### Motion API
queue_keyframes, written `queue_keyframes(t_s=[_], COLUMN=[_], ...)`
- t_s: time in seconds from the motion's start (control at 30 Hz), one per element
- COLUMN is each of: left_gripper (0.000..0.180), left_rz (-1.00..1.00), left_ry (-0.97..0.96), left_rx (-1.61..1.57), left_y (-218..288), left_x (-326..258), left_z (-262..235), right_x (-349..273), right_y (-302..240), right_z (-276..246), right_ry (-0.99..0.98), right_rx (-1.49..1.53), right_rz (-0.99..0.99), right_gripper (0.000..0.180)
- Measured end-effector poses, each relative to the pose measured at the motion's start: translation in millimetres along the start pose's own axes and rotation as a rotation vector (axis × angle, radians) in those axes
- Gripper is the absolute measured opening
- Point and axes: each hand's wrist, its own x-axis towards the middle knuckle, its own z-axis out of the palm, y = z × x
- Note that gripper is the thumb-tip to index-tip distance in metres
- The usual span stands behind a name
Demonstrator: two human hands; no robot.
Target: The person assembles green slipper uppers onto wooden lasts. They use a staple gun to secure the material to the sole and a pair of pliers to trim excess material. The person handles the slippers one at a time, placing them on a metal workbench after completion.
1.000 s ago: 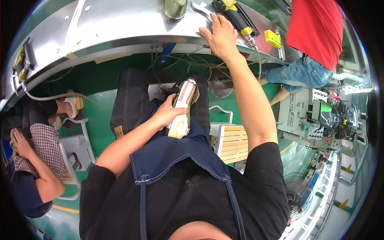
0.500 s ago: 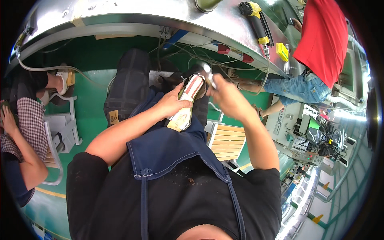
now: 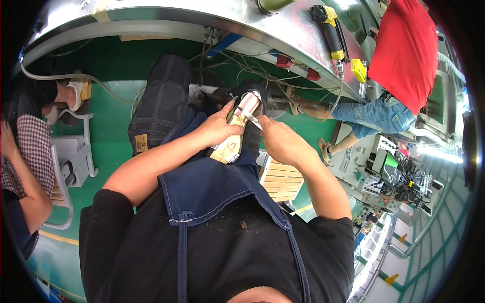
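An upturned shoe (image 3: 228,148) lies along my lap, its pale, sole-shaped underside facing up and a reddish-brown strip towards the far end. My left hand (image 3: 220,127) is closed around its middle from the left, thumb across the underside. My right hand (image 3: 278,139) is closed around a silvery metal hand tool (image 3: 253,120), whose exact kind I cannot make out. The tool's metal end lies over the shoe's underside, just beyond my left thumb. My right fingers hide its handle.
A metal workbench (image 3: 166,11) curves ahead, bearing a yellow-and-black power tool (image 3: 331,35) and a yellow box (image 3: 358,69). Cables (image 3: 283,77) hang beneath it. A person in red (image 3: 406,55) stands right; another person (image 3: 25,166) sits left. A slatted seat (image 3: 281,179) is at my right.
My right hand has come down and slightly left, bringing the tool's metal end from beyond the shoe's far end onto its underside. My left hand keeps its grip.
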Motion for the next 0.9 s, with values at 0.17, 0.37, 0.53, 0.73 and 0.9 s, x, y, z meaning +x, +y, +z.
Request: queue_keyframes(t_s=[0.17, 0.37, 0.53, 0.73, 0.9], left_gripper=[0.113, 0.113, 0.108, 0.11, 0.112], left_rz=[0.015, 0.023, 0.021, 0.03, 0.04], left_ry=[-0.012, -0.014, 0.022, 0.013, 0.009], left_rx=[0.001, 0.039, 0.067, 0.069, 0.062], left_y=[6, 4, 5, -2, -5], left_x=[-4, -2, -3, 2, 5], left_z=[-3, -2, 1, 1, 2], right_x=[1, 5, 7, 10, 11], right_y=[2, 0, -1, 7, 18], right_z=[1, 5, 7, 15, 18], right_ry=[-0.038, -0.03, -0.041, -0.062, -0.025], right_rx=[-0.018, -0.032, -0.125, -0.189, -0.224], right_rz=[0.008, 0.023, 0.024, 0.004, -0.091], right_gripper=[0.033, 0.026, 0.024, 0.022, 0.02])
